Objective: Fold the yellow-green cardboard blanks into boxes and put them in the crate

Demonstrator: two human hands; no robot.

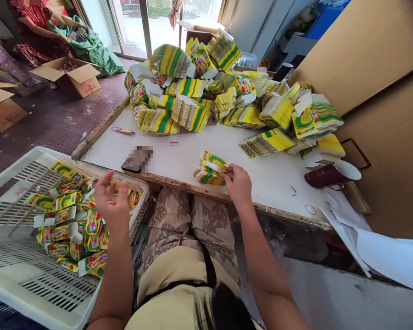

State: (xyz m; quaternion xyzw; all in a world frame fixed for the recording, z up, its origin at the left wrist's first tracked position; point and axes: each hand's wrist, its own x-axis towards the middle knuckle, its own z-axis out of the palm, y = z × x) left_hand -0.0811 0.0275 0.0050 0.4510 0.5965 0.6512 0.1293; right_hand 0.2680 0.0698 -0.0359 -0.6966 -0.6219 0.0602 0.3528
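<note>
My right hand [239,185] pinches the right end of a small stack of flat yellow-green printed cartons [210,168] at the table's near edge. Over the right side of a white plastic crate [20,172], my left hand [112,197] is raised with its fingers apart and holds nothing. Beneath it in the crate lie several folded small boxes [67,201] in the same yellow, green and red print. A large heap of bundled flat cartons [189,87] covers the back of the white table [179,151].
A phone [137,159] and a small wrapped stick [123,130] lie on the table's left side. To the right are a dark mug [325,175], a rubber band [310,209] and large cardboard sheets [365,68]. Another person [37,27] stands by an open cardboard box [70,75].
</note>
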